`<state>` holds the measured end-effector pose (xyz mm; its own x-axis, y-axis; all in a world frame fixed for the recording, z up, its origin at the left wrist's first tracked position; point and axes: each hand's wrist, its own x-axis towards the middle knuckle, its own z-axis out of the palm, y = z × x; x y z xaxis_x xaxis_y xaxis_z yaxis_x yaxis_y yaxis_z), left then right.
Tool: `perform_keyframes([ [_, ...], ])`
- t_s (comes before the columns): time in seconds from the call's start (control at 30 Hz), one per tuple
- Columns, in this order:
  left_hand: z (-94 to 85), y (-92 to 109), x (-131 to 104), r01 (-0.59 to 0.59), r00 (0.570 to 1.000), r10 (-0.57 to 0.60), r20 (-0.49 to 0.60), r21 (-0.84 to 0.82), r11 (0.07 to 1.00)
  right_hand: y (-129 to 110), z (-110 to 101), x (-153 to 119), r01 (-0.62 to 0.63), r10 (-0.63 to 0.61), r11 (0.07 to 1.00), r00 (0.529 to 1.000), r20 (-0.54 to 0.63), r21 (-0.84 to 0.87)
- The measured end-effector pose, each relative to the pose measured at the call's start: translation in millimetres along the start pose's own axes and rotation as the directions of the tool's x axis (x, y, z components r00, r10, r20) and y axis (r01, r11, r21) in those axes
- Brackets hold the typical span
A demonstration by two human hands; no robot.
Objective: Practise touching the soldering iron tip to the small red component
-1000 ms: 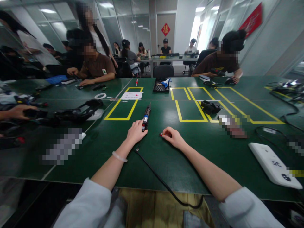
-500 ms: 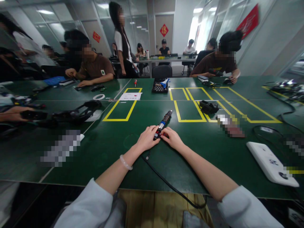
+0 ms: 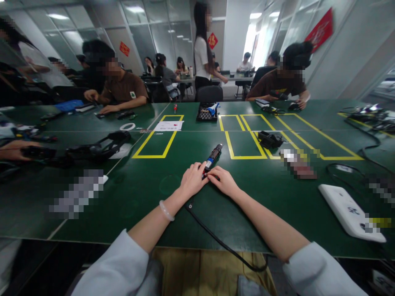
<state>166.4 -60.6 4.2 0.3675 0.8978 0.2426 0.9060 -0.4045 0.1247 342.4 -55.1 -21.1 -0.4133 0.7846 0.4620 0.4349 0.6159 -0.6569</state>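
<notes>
A slim black device with a silver and blue middle section (image 3: 213, 157) lies slantwise on the green table, its narrow end pointing away from me. My left hand (image 3: 194, 179) is closed over its near end from the left, hiding that part. From the right, my right hand (image 3: 224, 181) is closed at the same end, with thumb and fingertips pinched together against it. A little red shows between the fingertips, too small to name. A black cable (image 3: 212, 236) runs from under my left hand toward the table's front edge.
Yellow tape outlines (image 3: 233, 157) mark the green table (image 3: 148, 193). A black tray (image 3: 207, 112), a black part (image 3: 270, 139) and a white box (image 3: 352, 211) stand around. At left, another person's hand (image 3: 23, 149) is by a black frame (image 3: 105, 146). People sit opposite.
My right fingertips have shifted slightly left, closer to my left hand. The device has barely moved. In the background, a standing person has walked to the right.
</notes>
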Motion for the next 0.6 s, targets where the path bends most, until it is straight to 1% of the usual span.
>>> perform_keyframes([
  [0.13,-0.4,-5,3,0.014,0.999,-0.014,0.029,0.008,1.0,1,0,0,-0.03,0.03,0.999,1.0,0.007,0.039],
  [0.2,-1.6,-12,4,0.031,0.999,-0.032,0.036,0.024,0.999,3,-1,0,-0.056,0.056,0.998,0.998,0.003,0.041],
  [0.27,-2.8,-24,6,0.066,0.997,-0.068,0.041,0.047,0.997,5,-2,0,-0.072,0.072,0.997,0.997,0.0,0.042],
  [0.33,-4.4,-40,8,0.122,0.991,-0.125,0.05,0.07,0.99,7,-3,0,-0.076,0.076,0.996,0.997,0.001,0.045],
  [0.43,-8.4,-73,10,0.226,0.97,-0.234,0.069,0.102,0.969,10,-4,-1,-0.084,0.083,0.996,0.996,0.012,0.042],
  [0.53,-14.9,-112,9,0.333,0.934,-0.348,0.086,0.149,0.931,11,-3,-1,-0.1,0.099,0.995,0.995,0.029,0.031],
  [0.6,-20.0,-137,7,0.406,0.901,-0.424,0.089,0.169,0.898,11,-3,-1,-0.106,0.105,0.994,0.994,0.037,0.023],
])
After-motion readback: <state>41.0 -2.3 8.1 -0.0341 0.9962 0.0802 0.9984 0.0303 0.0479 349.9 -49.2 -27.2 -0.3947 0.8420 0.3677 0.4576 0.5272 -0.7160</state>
